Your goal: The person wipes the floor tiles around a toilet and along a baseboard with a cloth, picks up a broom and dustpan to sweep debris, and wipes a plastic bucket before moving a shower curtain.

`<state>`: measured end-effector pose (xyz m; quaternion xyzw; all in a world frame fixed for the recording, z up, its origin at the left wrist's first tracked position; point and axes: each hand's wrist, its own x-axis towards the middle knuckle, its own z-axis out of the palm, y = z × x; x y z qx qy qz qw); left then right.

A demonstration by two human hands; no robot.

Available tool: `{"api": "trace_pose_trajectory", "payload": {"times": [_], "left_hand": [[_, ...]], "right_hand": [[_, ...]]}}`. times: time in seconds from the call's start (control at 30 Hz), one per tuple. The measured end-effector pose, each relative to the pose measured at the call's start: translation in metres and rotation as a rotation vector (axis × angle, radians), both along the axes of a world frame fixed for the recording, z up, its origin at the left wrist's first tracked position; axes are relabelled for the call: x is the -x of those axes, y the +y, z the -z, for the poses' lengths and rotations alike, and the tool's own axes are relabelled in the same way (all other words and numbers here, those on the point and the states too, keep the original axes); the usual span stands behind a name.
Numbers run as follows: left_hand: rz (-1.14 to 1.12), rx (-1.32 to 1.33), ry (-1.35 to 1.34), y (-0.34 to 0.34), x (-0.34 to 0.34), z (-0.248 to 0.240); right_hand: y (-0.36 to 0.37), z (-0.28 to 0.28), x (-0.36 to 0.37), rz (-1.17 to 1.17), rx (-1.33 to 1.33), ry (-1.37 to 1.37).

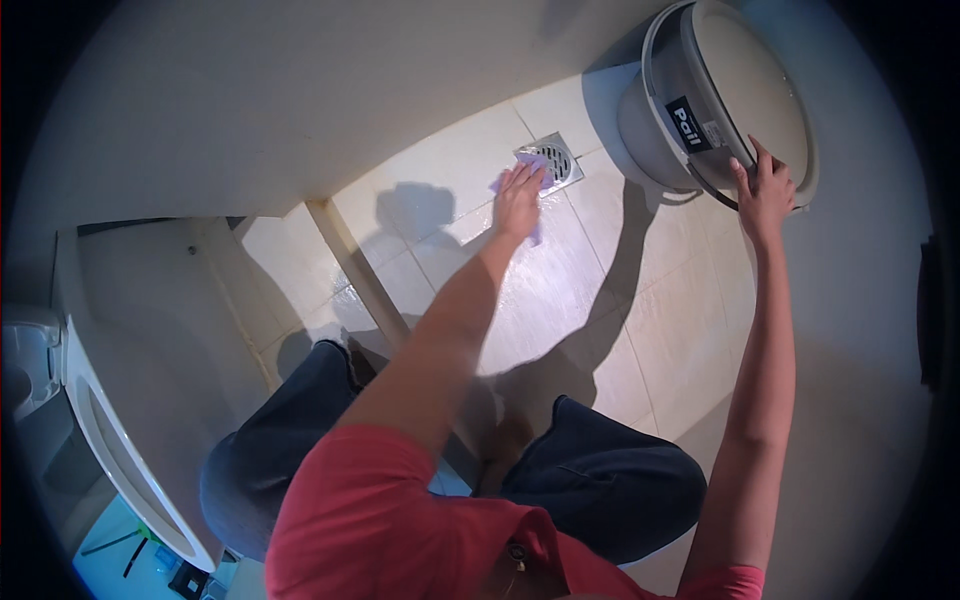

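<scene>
My left hand (519,205) presses a thin lilac cloth (536,232) onto the wet tiled floor, right beside a square metal drain cover (557,163). The cloth shows around my fingers and overlaps the near left edge of the drain. Off to the right, my right hand (766,197) grips the rim of a large grey pail (668,100), which is tipped over toward the right wall. The pail carries a dark label on its side, and a thin dark handle hangs along it. My right thumb and fingers wrap its edge.
Cream floor tiles (640,350) glisten with water. A raised sill (355,265) crosses the floor at the left. Pale walls rise behind and to the right. A white fixture with a curved edge (125,450) stands at the far left. My bent knees in jeans (610,475) frame the near side.
</scene>
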<state>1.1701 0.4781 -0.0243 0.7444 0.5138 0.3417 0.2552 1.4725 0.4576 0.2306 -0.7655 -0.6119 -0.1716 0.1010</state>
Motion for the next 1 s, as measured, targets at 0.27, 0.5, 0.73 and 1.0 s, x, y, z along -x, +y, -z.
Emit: {"api": "trace_pose_trajectory", "payload": {"times": [0.27, 0.5, 0.73, 1.0], "left_hand": [[-0.707, 0.27, -0.611, -0.015, 0.067, -0.033], [-0.813, -0.037, 0.437, 0.008, 0.101, 0.015], [-0.551, -0.038, 0.327, 0.056, 0.001, 0.009], [0.099, -0.056, 0.005, 0.132, -0.057, 0.015]], "right_hand": [[-0.027, -0.011, -0.038, 0.092, 0.062, -0.069], [-0.018, -0.004, -0.029, 0.035, 0.024, -0.04], [-0.012, -0.005, -0.013, 0.016, 0.033, -0.033], [-0.009, -0.013, -0.014, -0.077, 0.021, 0.0]]}}
